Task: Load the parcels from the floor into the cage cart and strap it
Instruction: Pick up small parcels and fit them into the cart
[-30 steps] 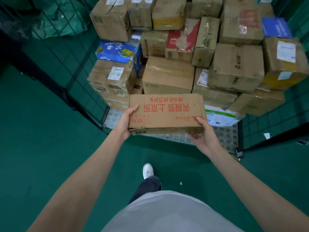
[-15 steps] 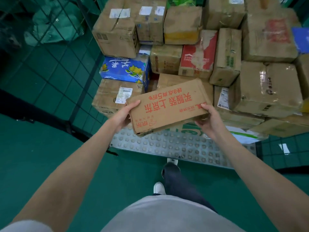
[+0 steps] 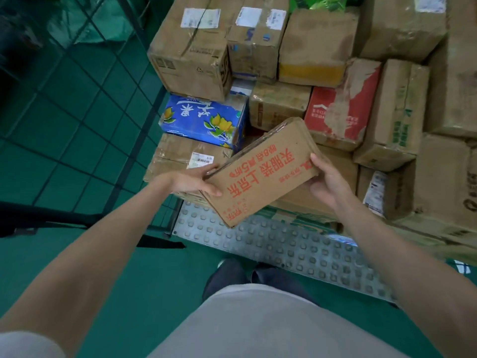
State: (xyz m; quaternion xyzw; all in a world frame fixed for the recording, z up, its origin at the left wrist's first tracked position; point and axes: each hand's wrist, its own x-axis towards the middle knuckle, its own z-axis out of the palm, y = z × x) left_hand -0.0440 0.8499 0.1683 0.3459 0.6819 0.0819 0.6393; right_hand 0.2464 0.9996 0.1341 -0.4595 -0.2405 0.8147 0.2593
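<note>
Parcel [image 3: 263, 174] tilted over the cart floor [image 3: 296, 251], left hand [image 3: 189, 180] and right hand [image 3: 326, 182] each in a closed grip on an end

The person wears a light grey short-sleeved shirt [image 3: 271, 324], its sleeve [image 3: 28, 344] edge showing at seven o'clock, dark trousers [image 3: 227, 282] at six o'clock, and both forearms are bare.
</note>
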